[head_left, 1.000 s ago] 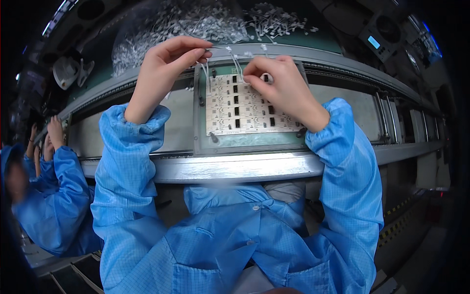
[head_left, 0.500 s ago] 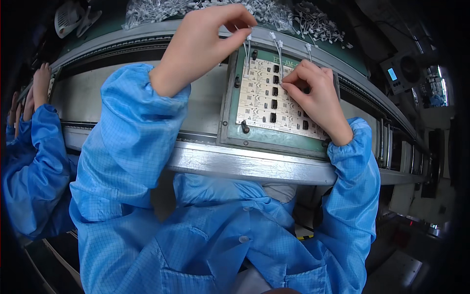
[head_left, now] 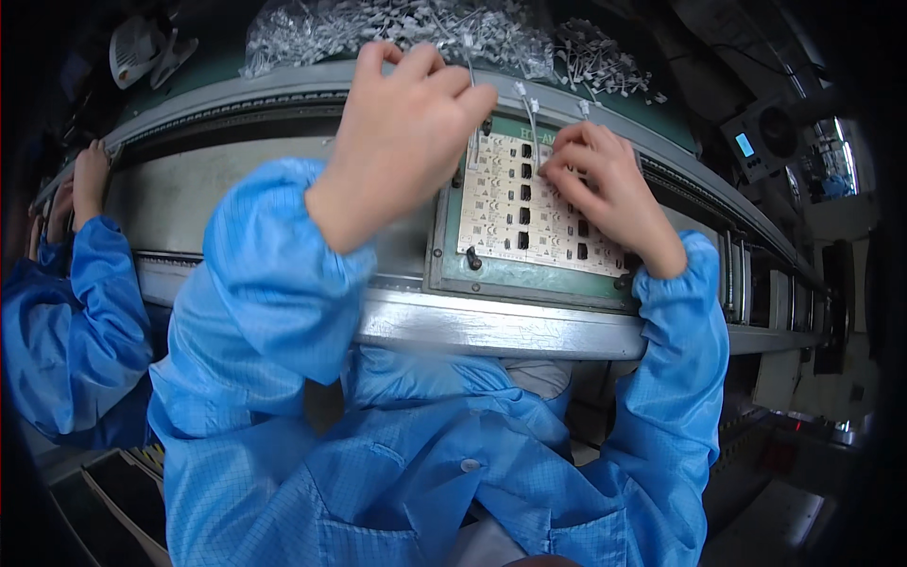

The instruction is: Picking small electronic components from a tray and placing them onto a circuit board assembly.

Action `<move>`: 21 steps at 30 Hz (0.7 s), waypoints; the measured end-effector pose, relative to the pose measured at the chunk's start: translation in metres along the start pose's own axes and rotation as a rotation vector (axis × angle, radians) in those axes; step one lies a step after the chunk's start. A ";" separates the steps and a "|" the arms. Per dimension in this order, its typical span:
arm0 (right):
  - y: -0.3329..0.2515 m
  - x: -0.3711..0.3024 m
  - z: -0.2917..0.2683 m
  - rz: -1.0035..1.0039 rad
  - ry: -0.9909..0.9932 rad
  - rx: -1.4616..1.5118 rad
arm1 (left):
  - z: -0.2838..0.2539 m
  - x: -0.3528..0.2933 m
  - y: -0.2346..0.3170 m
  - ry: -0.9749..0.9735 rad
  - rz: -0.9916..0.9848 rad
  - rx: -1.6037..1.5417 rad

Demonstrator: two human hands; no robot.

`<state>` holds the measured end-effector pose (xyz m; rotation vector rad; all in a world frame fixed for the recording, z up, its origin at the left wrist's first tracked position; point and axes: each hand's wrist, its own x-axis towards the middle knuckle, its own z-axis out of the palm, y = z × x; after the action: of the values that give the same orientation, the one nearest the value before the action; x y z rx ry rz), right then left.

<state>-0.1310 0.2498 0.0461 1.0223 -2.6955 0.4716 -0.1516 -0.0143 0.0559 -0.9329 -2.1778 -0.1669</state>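
My left hand (head_left: pixel 406 132) is over the frame's far rail, in front of the heap of white wire leads. Its fingers curl in, and the fingertips are hidden, so whatever they hold does not show. My right hand (head_left: pixel 600 180) reaches over the pale circuit board panel (head_left: pixel 491 236), thumb and fingertips pinched at the lower end of a thin wire lead (head_left: pixel 536 128) with a white plug. Black components (head_left: pixel 524 193) stand in a row on the panel, which lies in a green fixture (head_left: pixel 510 274) with black clamps. Another white-plugged lead (head_left: pixel 470 57) rises past my left knuckles.
A clear bag of white leads (head_left: pixel 312 33) and a loose pile (head_left: pixel 605 61) lie beyond the rail. A metal rail (head_left: pixel 453 321) runs along the near side. At the far left a co-worker's hand (head_left: pixel 92 180) is over the line. A device with a lit screen (head_left: pixel 744 144) stands right.
My left hand has turned knuckles-up, its pinch no longer visible. My right hand has stayed at nearly the same spot on the panel. The whole view has shifted slightly.
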 end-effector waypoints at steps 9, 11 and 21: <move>0.091 0.063 0.033 0.442 0.206 -0.285 | 0.005 -0.011 0.025 -0.206 -0.182 -0.264; 0.099 0.064 0.040 0.266 0.255 -0.331 | 0.007 -0.012 0.027 -0.322 -0.243 -0.328; 0.095 0.067 0.011 0.180 0.691 0.040 | 0.004 -0.009 0.029 -0.430 -0.275 -0.372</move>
<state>-0.2447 0.2728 0.0366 0.4898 -2.1570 0.7501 -0.1298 0.0030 0.0421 -0.9272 -2.7330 -0.5652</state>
